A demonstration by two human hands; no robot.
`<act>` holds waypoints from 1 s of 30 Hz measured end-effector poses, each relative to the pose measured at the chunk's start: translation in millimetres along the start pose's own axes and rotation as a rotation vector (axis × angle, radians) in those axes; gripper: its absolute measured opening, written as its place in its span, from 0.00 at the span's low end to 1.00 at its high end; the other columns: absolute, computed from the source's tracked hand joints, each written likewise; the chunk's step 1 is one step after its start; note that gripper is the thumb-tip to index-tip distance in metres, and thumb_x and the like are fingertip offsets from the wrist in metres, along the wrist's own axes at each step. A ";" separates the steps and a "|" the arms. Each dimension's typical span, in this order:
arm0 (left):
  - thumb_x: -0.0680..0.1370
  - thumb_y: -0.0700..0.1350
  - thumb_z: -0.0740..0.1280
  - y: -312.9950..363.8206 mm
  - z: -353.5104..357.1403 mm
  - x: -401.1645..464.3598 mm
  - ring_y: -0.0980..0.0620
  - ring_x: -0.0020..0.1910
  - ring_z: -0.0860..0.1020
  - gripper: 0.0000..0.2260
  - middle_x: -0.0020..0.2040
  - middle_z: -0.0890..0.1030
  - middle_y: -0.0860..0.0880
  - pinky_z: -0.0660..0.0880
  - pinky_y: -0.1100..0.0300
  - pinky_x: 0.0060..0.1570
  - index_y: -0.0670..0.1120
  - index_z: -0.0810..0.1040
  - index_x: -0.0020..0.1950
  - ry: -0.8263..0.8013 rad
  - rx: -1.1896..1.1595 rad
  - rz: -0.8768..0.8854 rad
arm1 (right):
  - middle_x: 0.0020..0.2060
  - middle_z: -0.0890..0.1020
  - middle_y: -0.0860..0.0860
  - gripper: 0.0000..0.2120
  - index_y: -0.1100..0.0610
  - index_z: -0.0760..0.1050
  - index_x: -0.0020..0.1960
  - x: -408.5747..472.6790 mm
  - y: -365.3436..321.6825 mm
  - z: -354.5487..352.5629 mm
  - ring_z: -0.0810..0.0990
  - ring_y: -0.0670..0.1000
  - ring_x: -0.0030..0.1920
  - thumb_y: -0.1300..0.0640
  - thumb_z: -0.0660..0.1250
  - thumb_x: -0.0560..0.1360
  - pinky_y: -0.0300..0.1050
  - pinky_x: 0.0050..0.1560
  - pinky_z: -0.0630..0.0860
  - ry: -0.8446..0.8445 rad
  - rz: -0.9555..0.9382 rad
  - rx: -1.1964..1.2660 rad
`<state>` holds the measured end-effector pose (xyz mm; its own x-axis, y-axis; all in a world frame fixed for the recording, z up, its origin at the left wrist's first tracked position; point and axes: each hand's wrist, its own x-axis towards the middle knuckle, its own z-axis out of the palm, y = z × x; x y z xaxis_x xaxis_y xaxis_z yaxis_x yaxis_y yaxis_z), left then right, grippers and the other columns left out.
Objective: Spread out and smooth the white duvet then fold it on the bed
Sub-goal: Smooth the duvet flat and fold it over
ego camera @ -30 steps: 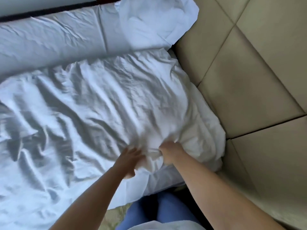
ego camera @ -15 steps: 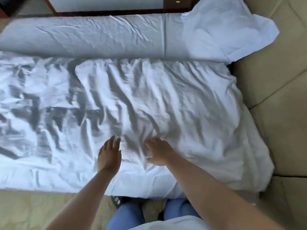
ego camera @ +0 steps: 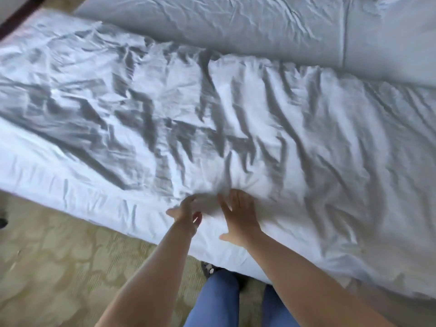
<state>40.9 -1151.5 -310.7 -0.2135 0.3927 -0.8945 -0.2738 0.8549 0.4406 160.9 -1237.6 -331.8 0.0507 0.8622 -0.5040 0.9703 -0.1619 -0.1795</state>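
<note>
Both hands were drawn back to the near edge; the left hand [ego camera: 186,213] and right hand [ego camera: 238,215] are spread flat on the duvet [ego camera: 236,109], and smoothing outward is needed next.
</note>
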 end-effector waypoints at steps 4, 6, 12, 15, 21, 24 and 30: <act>0.73 0.39 0.68 28.8 3.3 10.3 0.54 0.33 0.71 0.07 0.36 0.74 0.49 0.64 0.62 0.32 0.46 0.77 0.49 -0.098 0.030 0.077 | 0.64 0.72 0.66 0.51 0.53 0.59 0.72 31.5 -12.4 -0.1 0.73 0.67 0.62 0.58 0.78 0.53 0.63 0.58 0.71 0.257 0.208 -0.022; 0.72 0.40 0.70 41.9 8.4 6.9 0.54 0.34 0.72 0.14 0.35 0.73 0.49 0.67 0.62 0.36 0.42 0.76 0.57 -0.181 0.001 0.134 | 0.49 0.79 0.61 0.35 0.56 0.70 0.61 45.6 -9.7 -11.6 0.79 0.64 0.47 0.66 0.71 0.54 0.55 0.45 0.75 0.477 0.232 0.024; 0.65 0.62 0.75 56.4 -5.1 21.4 0.44 0.67 0.69 0.41 0.69 0.69 0.46 0.68 0.49 0.65 0.49 0.63 0.73 0.022 0.064 0.136 | 0.38 0.80 0.57 0.29 0.59 0.77 0.55 57.9 -0.3 -81.3 0.79 0.61 0.37 0.66 0.67 0.53 0.49 0.38 0.75 0.811 0.360 0.218; 0.57 0.71 0.73 49.7 -12.0 48.5 0.40 0.75 0.58 0.60 0.78 0.53 0.46 0.58 0.41 0.72 0.52 0.46 0.78 0.165 0.124 0.057 | 0.56 0.77 0.57 0.25 0.56 0.70 0.65 55.6 0.1 -53.5 0.76 0.60 0.57 0.59 0.67 0.68 0.51 0.56 0.72 0.324 0.228 0.350; 0.63 0.58 0.79 28.7 -15.9 62.2 0.46 0.56 0.76 0.49 0.63 0.71 0.47 0.76 0.47 0.57 0.50 0.54 0.75 -0.134 -0.040 -0.166 | 0.77 0.51 0.57 0.53 0.60 0.45 0.78 36.0 -18.0 27.1 0.51 0.56 0.77 0.33 0.66 0.67 0.61 0.73 0.49 -0.099 0.166 -0.050; 0.67 0.47 0.76 31.3 2.2 59.3 0.48 0.41 0.79 0.27 0.48 0.79 0.46 0.78 0.59 0.38 0.39 0.73 0.62 -0.067 0.026 -0.091 | 0.67 0.71 0.62 0.47 0.64 0.65 0.72 48.3 -21.5 34.5 0.73 0.60 0.65 0.50 0.78 0.58 0.63 0.60 0.70 0.007 0.250 -0.200; 0.68 0.41 0.69 70.3 8.9 6.6 0.48 0.30 0.71 0.08 0.37 0.75 0.45 0.65 0.62 0.27 0.40 0.77 0.46 -0.049 0.063 0.107 | 0.28 0.76 0.53 0.25 0.58 0.81 0.45 42.3 -12.6 -33.5 0.75 0.54 0.24 0.64 0.77 0.47 0.38 0.21 0.67 0.561 0.163 -0.220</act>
<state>28.5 -1085.8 -286.3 -0.1918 0.4974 -0.8461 -0.1920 0.8264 0.5294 158.7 -1183.1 -322.6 0.2604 0.9653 0.0208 0.9627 -0.2612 0.0706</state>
